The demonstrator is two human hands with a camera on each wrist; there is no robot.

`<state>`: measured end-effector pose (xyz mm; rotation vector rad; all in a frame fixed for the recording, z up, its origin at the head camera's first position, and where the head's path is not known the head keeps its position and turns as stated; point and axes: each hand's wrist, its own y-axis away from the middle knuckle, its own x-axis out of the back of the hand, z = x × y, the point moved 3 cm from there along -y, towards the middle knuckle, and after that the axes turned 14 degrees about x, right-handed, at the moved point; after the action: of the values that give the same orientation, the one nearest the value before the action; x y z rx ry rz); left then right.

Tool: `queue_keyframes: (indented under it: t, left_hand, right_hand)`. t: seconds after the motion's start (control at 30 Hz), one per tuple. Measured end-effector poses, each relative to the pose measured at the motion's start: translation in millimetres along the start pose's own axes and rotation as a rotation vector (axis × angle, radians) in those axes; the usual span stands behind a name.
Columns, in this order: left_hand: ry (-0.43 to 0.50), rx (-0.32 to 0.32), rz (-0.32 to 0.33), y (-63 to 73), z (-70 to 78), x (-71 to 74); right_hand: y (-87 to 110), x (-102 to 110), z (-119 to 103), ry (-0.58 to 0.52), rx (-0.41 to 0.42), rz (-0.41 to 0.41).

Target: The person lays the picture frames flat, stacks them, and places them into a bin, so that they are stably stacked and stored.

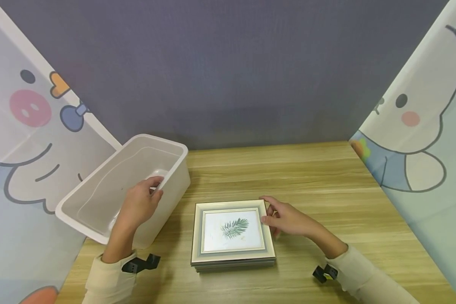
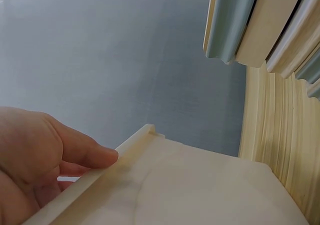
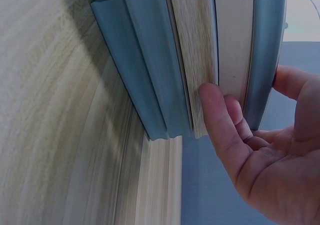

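Observation:
My left hand (image 1: 140, 203) holds the right rim of a white plastic bin (image 1: 176, 185), thumb outside and fingers over the inner side. The left wrist view shows the thumb against the bin's rim (image 2: 131, 147). Near the middle of the table lies a stack of picture frames; the top picture frame (image 1: 198, 230) has a cream border and a green leaf print (image 1: 234, 228). At the stack's right edge, my right hand (image 1: 289, 218) grips the top frame, thumb on its border. In the right wrist view other fingers (image 3: 215, 105) press the sides of the frames below.
The wood-grain table (image 1: 327, 181) runs back to a dark grey wall panel (image 1: 247, 71). Cartoon-printed sheets (image 1: 422, 169) flank both sides. The bin stands tilted at the table's left, close to the left sheet.

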<state>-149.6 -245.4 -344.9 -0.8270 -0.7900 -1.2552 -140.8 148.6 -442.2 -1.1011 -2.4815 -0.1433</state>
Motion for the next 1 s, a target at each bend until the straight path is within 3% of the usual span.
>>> queue_keyframes:
  t: [1.0]
  left_hand:
    - [0.023, -0.054, -0.124, -9.2, 18.6, -13.3]
  right_hand:
    - [0.6, -1, 1, 0.006, 0.007, 0.002]
